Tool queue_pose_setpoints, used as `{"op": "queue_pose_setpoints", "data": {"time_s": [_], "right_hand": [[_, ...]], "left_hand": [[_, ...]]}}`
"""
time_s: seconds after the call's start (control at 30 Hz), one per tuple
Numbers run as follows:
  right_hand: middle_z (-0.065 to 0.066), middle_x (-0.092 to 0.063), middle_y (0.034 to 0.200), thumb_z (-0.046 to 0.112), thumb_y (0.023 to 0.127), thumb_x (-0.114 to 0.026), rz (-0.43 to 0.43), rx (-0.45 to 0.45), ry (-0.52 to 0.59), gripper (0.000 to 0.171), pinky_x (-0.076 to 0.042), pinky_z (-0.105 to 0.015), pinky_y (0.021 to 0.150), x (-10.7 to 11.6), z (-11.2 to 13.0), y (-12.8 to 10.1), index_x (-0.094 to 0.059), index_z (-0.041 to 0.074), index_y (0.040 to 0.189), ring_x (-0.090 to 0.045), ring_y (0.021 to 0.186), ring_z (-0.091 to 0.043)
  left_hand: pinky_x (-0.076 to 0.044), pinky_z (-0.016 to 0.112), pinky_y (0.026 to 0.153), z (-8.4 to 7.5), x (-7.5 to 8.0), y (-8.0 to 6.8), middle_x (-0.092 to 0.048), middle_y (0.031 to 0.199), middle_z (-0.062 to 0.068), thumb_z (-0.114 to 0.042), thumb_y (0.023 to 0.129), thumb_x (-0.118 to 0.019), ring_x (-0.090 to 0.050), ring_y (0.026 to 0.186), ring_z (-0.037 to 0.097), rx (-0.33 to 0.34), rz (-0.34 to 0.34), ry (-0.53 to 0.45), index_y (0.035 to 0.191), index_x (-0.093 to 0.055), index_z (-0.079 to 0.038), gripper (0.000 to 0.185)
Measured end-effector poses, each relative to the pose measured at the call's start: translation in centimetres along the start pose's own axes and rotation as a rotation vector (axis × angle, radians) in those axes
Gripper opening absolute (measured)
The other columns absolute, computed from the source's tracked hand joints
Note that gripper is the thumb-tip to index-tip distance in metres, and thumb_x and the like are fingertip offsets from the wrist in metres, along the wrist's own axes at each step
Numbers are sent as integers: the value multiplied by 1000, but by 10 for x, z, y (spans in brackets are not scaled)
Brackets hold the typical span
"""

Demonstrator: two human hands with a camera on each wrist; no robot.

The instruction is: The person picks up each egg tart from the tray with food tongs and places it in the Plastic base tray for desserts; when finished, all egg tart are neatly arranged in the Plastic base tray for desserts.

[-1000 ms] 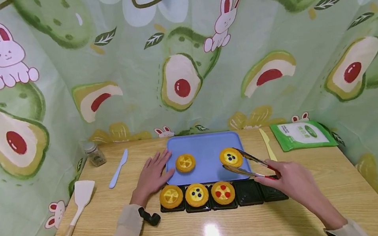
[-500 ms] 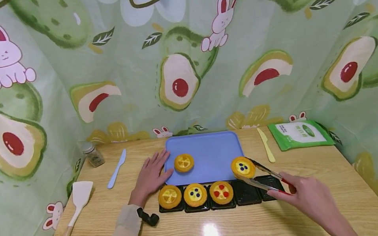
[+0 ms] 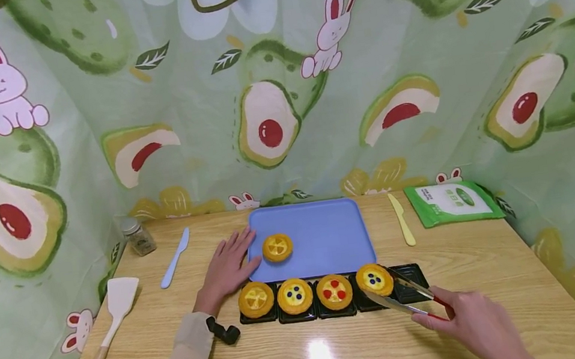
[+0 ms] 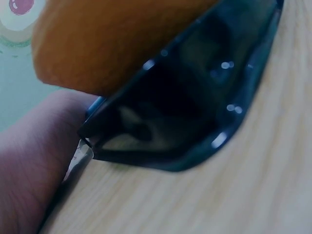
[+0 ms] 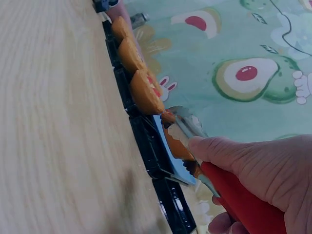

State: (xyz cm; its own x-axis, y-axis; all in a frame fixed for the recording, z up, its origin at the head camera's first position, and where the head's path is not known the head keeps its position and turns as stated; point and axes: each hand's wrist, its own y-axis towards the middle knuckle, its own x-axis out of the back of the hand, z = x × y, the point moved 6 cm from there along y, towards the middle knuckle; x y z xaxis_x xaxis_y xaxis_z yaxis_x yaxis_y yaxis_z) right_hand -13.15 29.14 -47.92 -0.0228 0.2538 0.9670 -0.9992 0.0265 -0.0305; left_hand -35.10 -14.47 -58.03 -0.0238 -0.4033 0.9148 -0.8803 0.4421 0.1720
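Observation:
My right hand [image 3: 475,324] grips red-handled metal tongs [image 3: 409,300], also seen as tongs [image 5: 195,146] in the right wrist view. The tongs clamp a blueberry tart [image 3: 374,279] over the fourth black cup [image 3: 374,301] of a row. Three tarts [image 3: 294,295] sit in the cups to its left; the fifth cup [image 3: 412,278] holds nothing. My left hand [image 3: 228,266] rests flat on the table, fingers touching the left edge of the blue tray [image 3: 328,241]. One yellow tart [image 3: 277,247] lies on that tray. The left wrist view shows a black cup [image 4: 195,107] and an orange tart [image 4: 112,39] up close.
A wooden spatula [image 3: 106,337] lies at the left, a pale blue knife [image 3: 175,258] and a spice jar [image 3: 138,235] behind it. A yellow knife [image 3: 400,219] and a green pouch [image 3: 451,201] lie at the back right. Patterned curtains wall the table.
The right hand has carried the blueberry tart in the tongs off the blue tray, toward me, down to the fourth black cup. The left hand has stayed put.

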Motion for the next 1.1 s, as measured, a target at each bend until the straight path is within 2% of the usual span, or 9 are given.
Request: {"op": "queue_pose_setpoints", "data": {"time_s": [0.23,0.6,1.0,1.1], "right_hand": [[4,-40,61,71,81,-75,58,-35,0,53,-24,-30,51,-9,-1,1,-57,22,82,-38,55,-14],[6,-34,60,69,81,-77,48,-13,-21,51,-21,-29,51,-15,-1,5,-57,23,81,-36,55,-12],[4,-42,62,73,78,-77,53,-33,14,55,-24,-30,50,-13,-2,7,-60,21,84,-39,56,-14],[4,-44,63,74,78,-77,45,-37,38,57,-25,-30,50,-9,-2,6,-64,20,89,-40,57,-14]], "left_hand": [[-12,57,128,-2,1,-1,-22,173,-5,-62,104,-47,-18,160,30,3,1,-5,167,-28,-27,75],[-14,57,127,-2,2,0,-23,173,-4,-62,104,-47,-19,160,30,-1,0,6,167,-28,-26,75],[-13,56,128,0,1,0,-22,173,-6,-64,104,-46,-19,160,29,0,0,-9,168,-26,-29,75],[-13,56,128,1,0,0,-21,173,-6,-64,104,-45,-18,160,29,0,4,-10,168,-26,-29,75]]}}
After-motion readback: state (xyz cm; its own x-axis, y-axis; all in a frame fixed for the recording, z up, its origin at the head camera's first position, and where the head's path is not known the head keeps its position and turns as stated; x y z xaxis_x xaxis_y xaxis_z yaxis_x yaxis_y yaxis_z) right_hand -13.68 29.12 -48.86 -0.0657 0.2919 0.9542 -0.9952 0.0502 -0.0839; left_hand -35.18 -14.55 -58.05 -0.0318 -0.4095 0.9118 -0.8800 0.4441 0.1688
